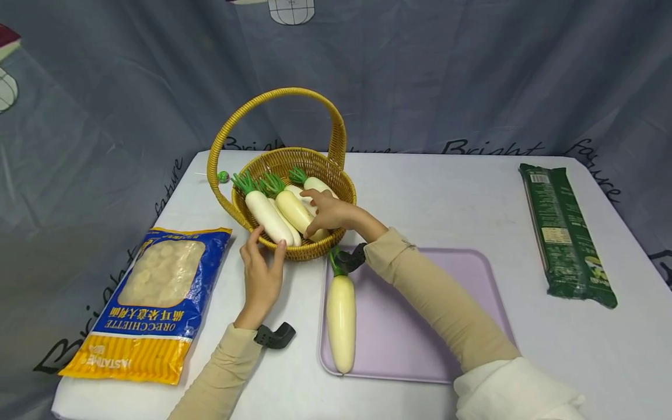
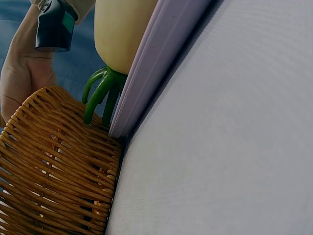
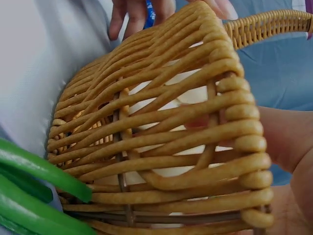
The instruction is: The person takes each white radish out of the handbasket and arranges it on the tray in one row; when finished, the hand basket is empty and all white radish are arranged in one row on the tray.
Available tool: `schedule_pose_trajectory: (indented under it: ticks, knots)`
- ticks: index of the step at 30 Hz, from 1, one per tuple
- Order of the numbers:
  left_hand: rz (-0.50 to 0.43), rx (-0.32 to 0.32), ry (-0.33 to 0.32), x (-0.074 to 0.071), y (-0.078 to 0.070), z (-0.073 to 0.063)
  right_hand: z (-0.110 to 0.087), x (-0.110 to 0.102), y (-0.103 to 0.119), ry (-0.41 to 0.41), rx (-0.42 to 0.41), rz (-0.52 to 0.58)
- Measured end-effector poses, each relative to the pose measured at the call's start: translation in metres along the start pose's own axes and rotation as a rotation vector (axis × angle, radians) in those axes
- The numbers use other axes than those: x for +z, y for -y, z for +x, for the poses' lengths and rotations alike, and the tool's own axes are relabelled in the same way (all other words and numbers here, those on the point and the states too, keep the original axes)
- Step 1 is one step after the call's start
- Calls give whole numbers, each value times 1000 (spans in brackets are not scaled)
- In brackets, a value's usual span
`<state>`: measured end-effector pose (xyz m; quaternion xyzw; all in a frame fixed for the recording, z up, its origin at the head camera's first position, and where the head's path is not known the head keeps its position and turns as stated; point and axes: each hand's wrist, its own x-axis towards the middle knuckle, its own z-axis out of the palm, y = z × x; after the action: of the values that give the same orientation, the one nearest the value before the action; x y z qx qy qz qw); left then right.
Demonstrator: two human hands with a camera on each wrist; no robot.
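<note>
Several radishes [image 1: 268,217] lay inside the basket [image 1: 301,253]; another radish [image 1: 341,324] sat on the tray [image 1: 388,332] just in front of it. The left hand [image 1: 261,286], fingers loosely spread, touched the basket's near rim. The right hand [image 1: 333,212] lay over the radishes; whether it grasped one, I couldn't tell. Arranging them seemed underway; the next move probably called for a sure pinch.

Soft, even light fills the head view, with only faint shadows on the white table [image 1: 446,204]. The wrist views are dimmer: a dark shadow edges the tray [image 2: 161,54] in the left, glossy highlights streak the radish's green leaves [image 3: 34,208] in the right.
</note>
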<state>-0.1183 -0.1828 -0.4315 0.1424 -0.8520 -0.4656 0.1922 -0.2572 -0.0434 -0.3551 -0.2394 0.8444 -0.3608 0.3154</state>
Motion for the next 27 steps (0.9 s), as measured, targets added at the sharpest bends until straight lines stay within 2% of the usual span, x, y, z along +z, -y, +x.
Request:
schedule_pose_trajectory:
  ticks: [4, 11, 16, 21, 27]
  knots:
    - [-3, 3, -4, 0, 0, 0, 0, 4, 2, -12, -10, -30]
    - [2, 1, -8, 1, 1, -1, 0, 13, 5, -82, -6, -142]
    - [5, 0, -10, 0, 2, -1, -1, 13, 2, -98, -26, -115]
    - [3, 13, -13, 0, 2, -1, 0, 9, -3, -109, -81, -112]
    - [9, 14, -9, 0, 0, -1, -2, 3, -7, -74, -159, 57]
